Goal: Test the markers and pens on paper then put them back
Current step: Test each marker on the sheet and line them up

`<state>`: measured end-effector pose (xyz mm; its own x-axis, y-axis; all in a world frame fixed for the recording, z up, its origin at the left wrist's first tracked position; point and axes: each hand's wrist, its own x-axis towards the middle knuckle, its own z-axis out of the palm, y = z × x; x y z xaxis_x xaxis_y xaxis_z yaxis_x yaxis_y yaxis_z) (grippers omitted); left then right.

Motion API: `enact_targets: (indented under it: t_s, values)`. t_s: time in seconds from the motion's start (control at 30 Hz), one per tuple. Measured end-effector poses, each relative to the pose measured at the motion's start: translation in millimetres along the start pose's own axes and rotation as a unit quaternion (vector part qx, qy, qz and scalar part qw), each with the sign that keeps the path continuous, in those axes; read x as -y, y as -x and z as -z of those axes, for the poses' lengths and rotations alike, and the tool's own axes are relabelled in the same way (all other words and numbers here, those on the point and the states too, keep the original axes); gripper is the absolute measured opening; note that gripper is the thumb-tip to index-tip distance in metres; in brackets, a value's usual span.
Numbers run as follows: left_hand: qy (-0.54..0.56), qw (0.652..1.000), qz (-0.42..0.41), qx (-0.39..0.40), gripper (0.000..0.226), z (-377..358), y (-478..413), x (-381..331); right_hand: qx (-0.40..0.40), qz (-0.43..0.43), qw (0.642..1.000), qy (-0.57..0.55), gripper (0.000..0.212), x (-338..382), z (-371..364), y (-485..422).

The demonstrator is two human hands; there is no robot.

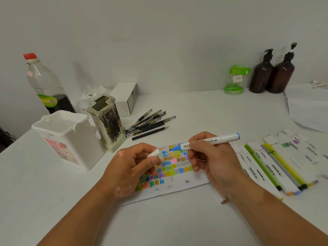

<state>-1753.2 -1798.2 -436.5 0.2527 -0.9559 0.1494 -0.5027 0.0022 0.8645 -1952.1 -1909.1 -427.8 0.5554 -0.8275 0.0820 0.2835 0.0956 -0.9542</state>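
Observation:
My right hand point(211, 160) grips a white marker point(220, 139) with a blue tip, its bare tip pointing left above the paper. My left hand point(134, 166) pinches the marker's white cap point(154, 153), a short way left of the tip. Under both hands lies a sheet of paper point(177, 185) covered with rows of coloured test scribbles. A row of white and coloured markers point(273, 167) lies on the table to the right. Several black pens point(150, 123) lie in a loose pile behind the paper.
A white plastic tub point(71, 139) and a decorated ceramic holder point(108, 125) stand at the left. Behind them are a clear bottle point(44, 84) with a red cap and a white box point(127, 98). Two brown pump bottles point(273, 75) and a green container point(234, 80) stand at the back right.

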Motion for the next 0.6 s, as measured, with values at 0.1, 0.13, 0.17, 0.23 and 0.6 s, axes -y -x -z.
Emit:
enact_targets:
  t_s: [0.1, 0.13, 0.17, 0.23, 0.6]
  values:
    - [-0.017, 1.000, -0.005, -0.009, 0.037, 1, 1, -1, 0.018, 0.000, 1.000, 0.002, 0.005, -1, 1, 0]
    - [-0.020, 1.000, -0.007, -0.009, 0.037, 1, 1, -2, 0.025, 0.000, 1.000, 0.005, 0.005, -2, 0, 0]
    - [-0.022, 1.000, -0.010, -0.009, 0.036, 0, 1, -3, 0.033, 0.000, 0.999, 0.011, 0.004, -3, 0, 1]
    - [-0.028, 0.999, -0.015, -0.008, 0.029, -2, 2, -4, 0.051, 0.003, 0.998, 0.042, 0.004, -5, -3, 3]
    - [-0.041, 0.998, -0.054, -0.006, 0.032, -5, 6, -6, 0.075, 0.014, 0.993, 0.090, 0.004, -6, -10, 6]
